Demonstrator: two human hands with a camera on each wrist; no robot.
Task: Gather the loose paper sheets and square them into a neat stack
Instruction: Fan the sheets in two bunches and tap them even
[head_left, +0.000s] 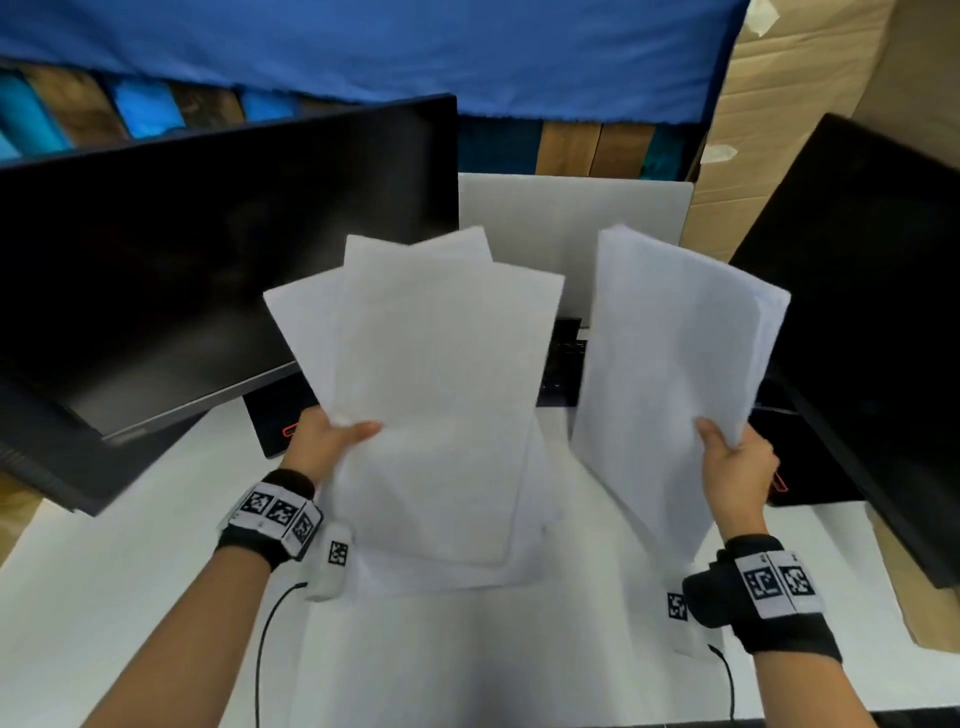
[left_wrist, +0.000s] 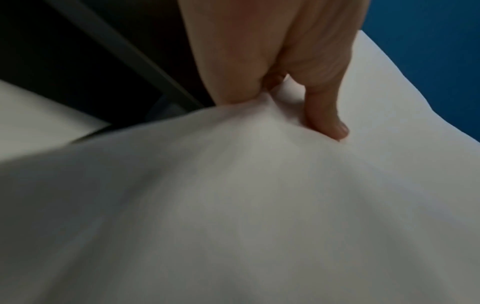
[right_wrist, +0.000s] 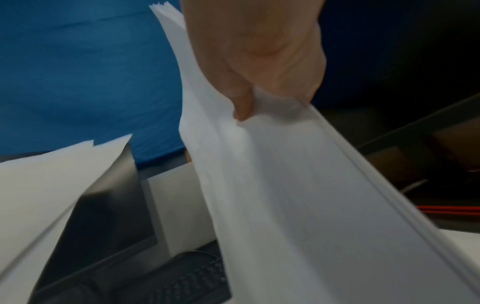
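Left hand (head_left: 322, 441) pinches a fanned, skewed bunch of thin white paper sheets (head_left: 431, 395) and right hand (head_left: 735, 467) pinches a tidier white sheaf (head_left: 675, 364), both above the white worktop (head_left: 130, 597); light, floppy, slippery stuff, so I'd grip the long side edges.

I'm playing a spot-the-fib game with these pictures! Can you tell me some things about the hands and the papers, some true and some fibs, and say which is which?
1. The left hand holds a fanned, uneven bunch of sheets. True.
2. The right hand is empty. False: it grips a thicker bundle of paper.
3. The two bunches are pressed together into one stack. False: a gap separates them.
4. Dark monitors stand on both sides of the desk. True.
5. Both bunches lie flat on the white desk. False: both are held up.
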